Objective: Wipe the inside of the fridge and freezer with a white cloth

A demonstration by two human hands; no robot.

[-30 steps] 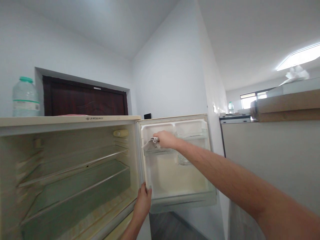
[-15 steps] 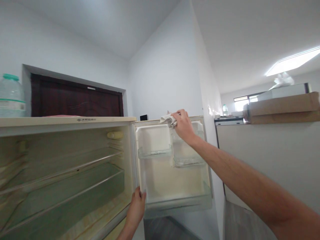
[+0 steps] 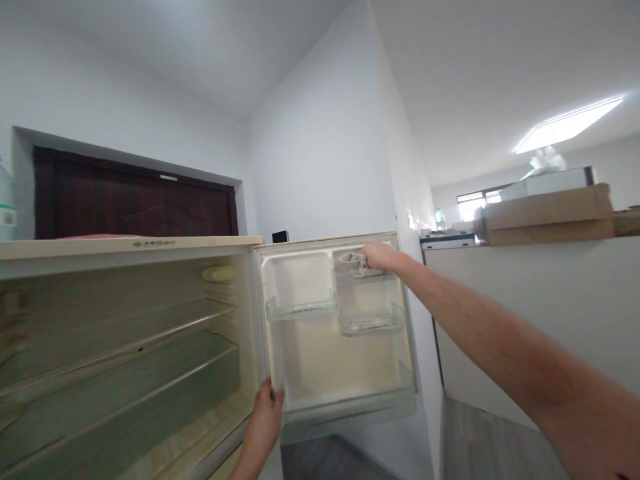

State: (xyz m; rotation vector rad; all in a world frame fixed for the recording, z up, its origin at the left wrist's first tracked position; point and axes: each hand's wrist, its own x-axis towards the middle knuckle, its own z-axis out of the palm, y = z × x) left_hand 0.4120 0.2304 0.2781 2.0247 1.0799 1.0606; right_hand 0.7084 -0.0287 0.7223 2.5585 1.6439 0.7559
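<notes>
The refrigerator door [image 3: 330, 353] stands wide, its inner side with clear shelves facing me. My right hand [image 3: 379, 257] is closed around a crumpled whitish cloth [image 3: 361, 265], at the upper right door shelf [image 3: 373, 275]. Part of the cloth is hidden by the fingers. Lower down, my left hand [image 3: 269, 410] grips the hinge-side edge of the door, thumb and fingers around it. To the left lies the refrigerator interior [image 3: 125, 300], with a glass shelf [image 3: 135, 347] and a greenish clear drawer [image 3: 200, 377], its floor stained yellow.
A plastic bottle [image 3: 7, 200] and something pink [image 3: 100, 237] rest on the refrigerator top [image 3: 210, 242]. Behind is a dark wooden door [image 3: 135, 200]. A white wall [image 3: 320, 167] stands close behind the refrigerator door. Cardboard boxes [image 3: 550, 213] sit on a white partition [image 3: 530, 313] at right.
My right hand has moved with the cloth from the door's top edge down to the upper right shelf. My left hand keeps its place on the door edge. The view has turned slightly right.
</notes>
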